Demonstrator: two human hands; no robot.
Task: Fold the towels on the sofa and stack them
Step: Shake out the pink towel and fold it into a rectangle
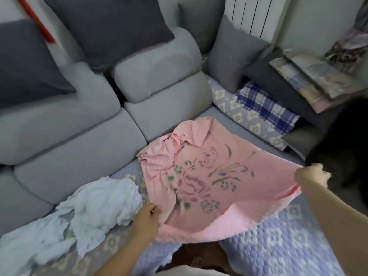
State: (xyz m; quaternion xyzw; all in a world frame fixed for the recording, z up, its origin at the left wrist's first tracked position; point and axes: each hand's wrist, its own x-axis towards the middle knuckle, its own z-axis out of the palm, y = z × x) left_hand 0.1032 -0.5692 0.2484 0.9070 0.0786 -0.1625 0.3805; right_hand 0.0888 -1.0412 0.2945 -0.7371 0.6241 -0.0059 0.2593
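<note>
Both hands are spreading the pink towel over the sofa seat. The left hand pinches its near corner, the right hand its other corner, stretched between them. Beyond the fingers the far end lies bunched, so it likely needs flattening before folding. The white towel waits left of the left fingers.

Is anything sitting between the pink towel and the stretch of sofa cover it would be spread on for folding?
Nothing visible. Both hands, left hand and right hand, already hold the pink towel, and the cover near it looks bare. The white towel lies crumpled beside its left edge, not under it.
</note>
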